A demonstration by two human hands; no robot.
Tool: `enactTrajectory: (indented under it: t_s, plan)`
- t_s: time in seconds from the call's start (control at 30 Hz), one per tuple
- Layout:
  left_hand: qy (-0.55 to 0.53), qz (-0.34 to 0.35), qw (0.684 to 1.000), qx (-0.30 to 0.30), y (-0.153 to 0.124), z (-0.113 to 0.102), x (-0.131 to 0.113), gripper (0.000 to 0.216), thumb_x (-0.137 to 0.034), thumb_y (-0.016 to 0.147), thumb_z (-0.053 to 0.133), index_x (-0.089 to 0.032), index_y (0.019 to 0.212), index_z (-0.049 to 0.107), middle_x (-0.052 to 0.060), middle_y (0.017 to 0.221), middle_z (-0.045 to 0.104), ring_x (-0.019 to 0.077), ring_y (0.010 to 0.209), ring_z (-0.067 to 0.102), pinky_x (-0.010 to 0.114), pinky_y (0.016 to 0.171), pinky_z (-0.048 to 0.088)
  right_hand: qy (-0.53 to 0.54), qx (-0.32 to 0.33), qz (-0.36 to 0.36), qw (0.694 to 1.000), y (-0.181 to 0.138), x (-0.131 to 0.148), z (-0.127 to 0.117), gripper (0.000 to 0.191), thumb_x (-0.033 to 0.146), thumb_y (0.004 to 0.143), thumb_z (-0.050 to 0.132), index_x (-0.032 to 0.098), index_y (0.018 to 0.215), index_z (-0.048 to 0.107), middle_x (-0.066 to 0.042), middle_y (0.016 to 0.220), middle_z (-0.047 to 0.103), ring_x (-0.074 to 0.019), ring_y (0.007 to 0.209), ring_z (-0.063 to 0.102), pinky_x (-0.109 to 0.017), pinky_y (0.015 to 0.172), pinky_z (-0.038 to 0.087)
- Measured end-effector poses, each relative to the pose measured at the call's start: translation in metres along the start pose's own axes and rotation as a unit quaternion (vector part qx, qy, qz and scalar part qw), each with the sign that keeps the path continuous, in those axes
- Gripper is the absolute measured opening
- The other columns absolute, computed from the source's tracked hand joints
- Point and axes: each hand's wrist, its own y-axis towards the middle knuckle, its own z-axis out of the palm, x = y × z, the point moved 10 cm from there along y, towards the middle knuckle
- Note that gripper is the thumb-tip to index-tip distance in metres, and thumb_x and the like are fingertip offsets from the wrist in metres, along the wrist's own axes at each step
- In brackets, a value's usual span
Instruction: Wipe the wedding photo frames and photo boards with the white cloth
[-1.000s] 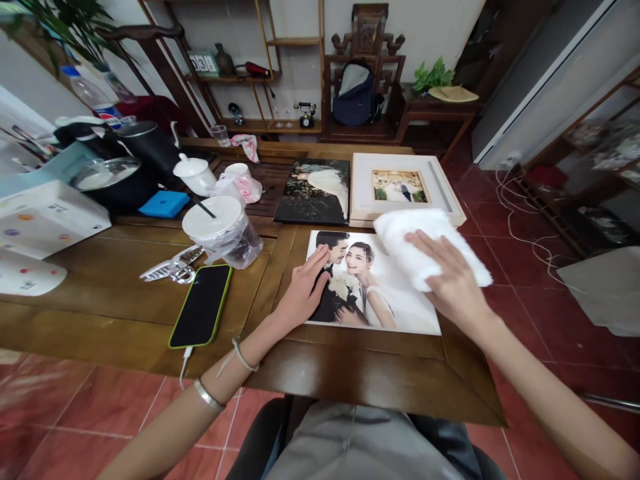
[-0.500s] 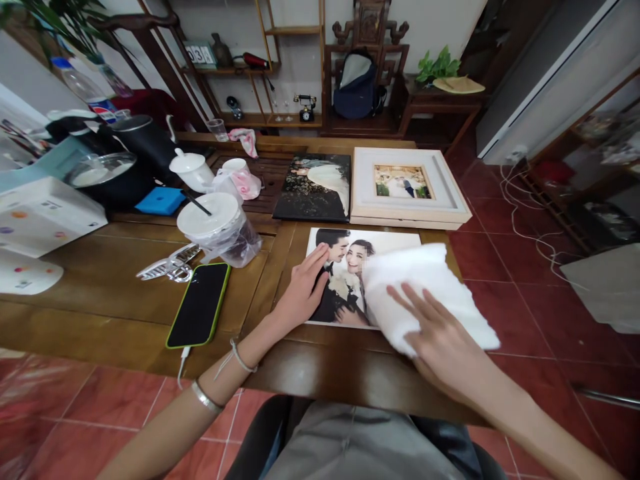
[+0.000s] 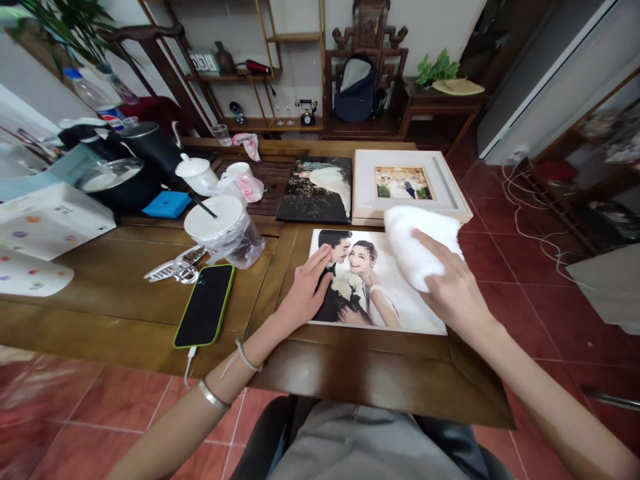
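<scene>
A photo panel showing a couple lies flat near the front edge of the wooden table. My left hand rests on its left side, fingers stretched out flat over the picture. A white cloth is bunched under my right hand, over the panel's upper right corner. My right fingers press on the cloth; some of them are hidden from view. Behind the panel lie a dark photo panel and, to its right, a white picture frame with a smaller photo inside.
Left on the table are a phone on a charging cable, a silver hair clip, a lidded drink cup in plastic, a blue box and a white teapot. Red floor tiles lie beyond the right table edge.
My right hand has moved the cloth up and away from me, toward the panel's upper right corner, uncovering its lower right part. My left hand stays on the panel.
</scene>
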Motion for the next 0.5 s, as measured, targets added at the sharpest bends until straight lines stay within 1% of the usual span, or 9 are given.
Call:
enactTrajectory:
  t_s: [0.03, 0.1, 0.17, 0.23, 0.3, 0.37, 0.43, 0.5]
  plan:
    - [0.000, 0.000, 1.000, 0.000, 0.000, 0.000, 0.000, 0.045, -0.027, 0.100, 0.036, -0.024, 0.144, 0.039, 0.010, 0.154, 0.037, 0.0222, 0.144, 0.031, 0.048, 0.116, 0.027, -0.024, 0.036, -0.012, 0.999, 0.007, 0.002, 0.011, 0.023, -0.002, 0.070, 0.049, 0.014, 0.070, 0.066, -0.020, 0.146, 0.045, -0.0384, 0.133, 0.044, -0.053, 0.093, 0.051]
    - [0.002, 0.001, 1.000, 0.000, 0.000, 0.000, 0.001, 0.045, -0.027, 0.100, 0.037, -0.024, 0.144, 0.039, 0.010, 0.154, 0.038, 0.0222, 0.144, 0.032, 0.048, 0.116, 0.028, -0.047, 0.102, -0.018, 0.993, 0.016, 0.005, 0.032, 0.015, 0.003, 0.069, 0.054, 0.013, 0.065, 0.065, -0.025, 0.143, 0.046, -0.0416, 0.132, 0.044, -0.061, 0.095, 0.046]
    - [0.003, 0.002, 1.000, 0.000, 0.001, 0.000, 0.000, 0.045, -0.027, 0.100, 0.037, -0.024, 0.144, 0.039, 0.010, 0.153, 0.039, 0.0224, 0.144, 0.032, 0.048, 0.115, 0.028, -0.047, 0.132, -0.014, 0.990, 0.020, 0.006, 0.045, 0.011, 0.011, 0.072, 0.056, 0.013, 0.071, 0.066, -0.027, 0.142, 0.047, -0.0423, 0.134, 0.041, -0.071, 0.101, 0.034]
    - [0.003, 0.002, 1.000, -0.001, 0.001, -0.001, 0.000, 0.044, -0.027, 0.100, 0.037, -0.023, 0.144, 0.040, 0.011, 0.153, 0.039, 0.0226, 0.144, 0.032, 0.048, 0.115, 0.028, -0.038, 0.143, -0.020, 0.989, 0.019, 0.008, 0.052, 0.013, 0.012, 0.073, 0.055, 0.011, 0.075, 0.067, -0.028, 0.143, 0.044, -0.0429, 0.139, 0.033, -0.076, 0.104, 0.024]
    - [0.003, 0.002, 1.000, -0.001, 0.001, -0.001, 0.000, 0.044, -0.027, 0.100, 0.037, -0.023, 0.144, 0.040, 0.011, 0.153, 0.040, 0.0229, 0.144, 0.032, 0.049, 0.115, 0.028, -0.026, 0.153, -0.035, 0.987, 0.014, 0.011, 0.056, 0.015, 0.010, 0.072, 0.052, 0.009, 0.077, 0.067, -0.030, 0.143, 0.043, -0.0425, 0.140, 0.030, -0.074, 0.107, 0.024]
    - [0.004, -0.001, 1.000, 0.000, 0.001, -0.001, -0.001, 0.044, -0.027, 0.100, 0.036, -0.023, 0.144, 0.040, 0.011, 0.153, 0.039, 0.0230, 0.144, 0.032, 0.049, 0.115, 0.028, -0.012, 0.155, -0.049, 0.987, 0.006, 0.016, 0.054, 0.015, 0.010, 0.072, 0.052, 0.010, 0.077, 0.067, -0.030, 0.141, 0.047, -0.0406, 0.140, 0.032, -0.067, 0.111, 0.026]
    - [0.004, 0.000, 1.000, 0.000, 0.000, -0.002, -0.001, 0.045, -0.027, 0.100, 0.036, -0.023, 0.144, 0.039, 0.011, 0.154, 0.039, 0.0227, 0.144, 0.031, 0.049, 0.115, 0.028, 0.001, 0.155, -0.061, 0.986, -0.006, 0.025, 0.047, 0.014, 0.010, 0.070, 0.054, 0.012, 0.075, 0.067, -0.029, 0.139, 0.049, -0.0393, 0.139, 0.034, -0.064, 0.113, 0.027]
    - [0.005, 0.002, 1.000, 0.000, 0.000, -0.002, -0.002, 0.045, -0.026, 0.100, 0.037, -0.024, 0.144, 0.039, 0.010, 0.154, 0.038, 0.0222, 0.144, 0.031, 0.048, 0.115, 0.028, 0.020, 0.154, -0.068, 0.985, -0.021, 0.040, 0.036, 0.010, 0.012, 0.068, 0.056, 0.013, 0.071, 0.066, -0.029, 0.139, 0.049, -0.0397, 0.138, 0.036, -0.063, 0.112, 0.030]
